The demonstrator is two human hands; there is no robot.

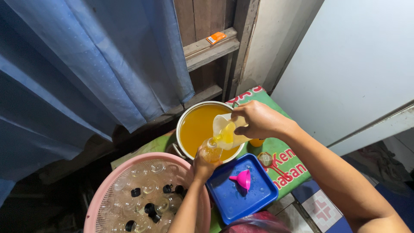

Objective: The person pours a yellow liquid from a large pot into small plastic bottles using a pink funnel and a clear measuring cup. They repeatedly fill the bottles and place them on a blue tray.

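My right hand grips a translucent plastic jug of yellow-orange liquid, tipped to the left. Its spout meets the mouth of a small clear bottle, partly filled with the same liquid. My left hand holds that bottle from below, over the edge of a large metal pot filled with the yellow-orange liquid.
A pink basket at lower left holds several clear empty bottles and black caps. A blue tray with a pink funnel lies at lower middle. A small strainer rests on the green printed mat. Blue curtain hangs at left, a white panel at right.
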